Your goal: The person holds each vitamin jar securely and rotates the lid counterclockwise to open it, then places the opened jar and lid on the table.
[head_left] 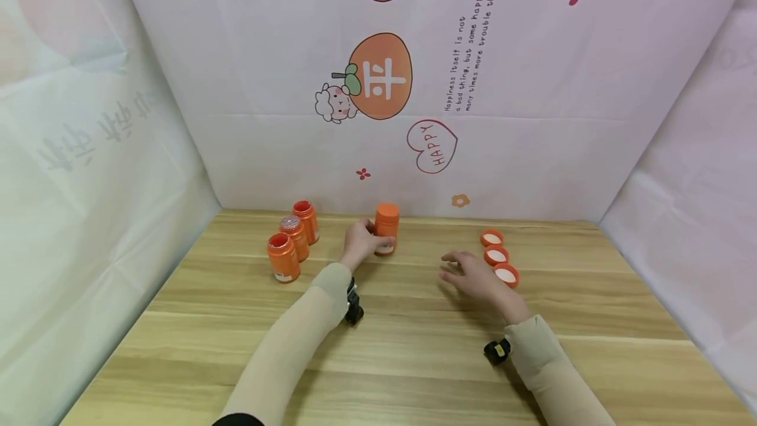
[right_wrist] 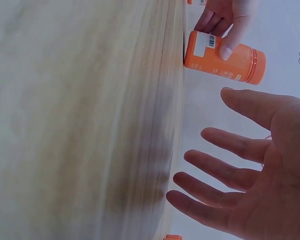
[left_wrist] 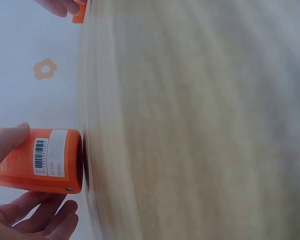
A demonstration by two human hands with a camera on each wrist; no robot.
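Note:
A capped orange bottle (head_left: 387, 222) stands upright near the back of the table. My left hand (head_left: 362, 243) holds it from the left, thumb across the front and fingers behind. In the left wrist view, the bottle (left_wrist: 40, 160) shows a white label with a barcode, its base at the tabletop. My right hand (head_left: 473, 276) hovers to the right of the bottle with nothing in it; the right wrist view shows its fingers (right_wrist: 220, 167) spread and nearly straight. Beside that hand, three orange caps (head_left: 496, 255) with white insides lie in a row.
At the back left, three uncapped orange bottles (head_left: 283, 258) stand in a slanting row; the middle one has a silvery top (head_left: 291, 223). The wooden table (head_left: 402, 360) meets a printed white backdrop (head_left: 266, 150) behind, with white sheets at both sides.

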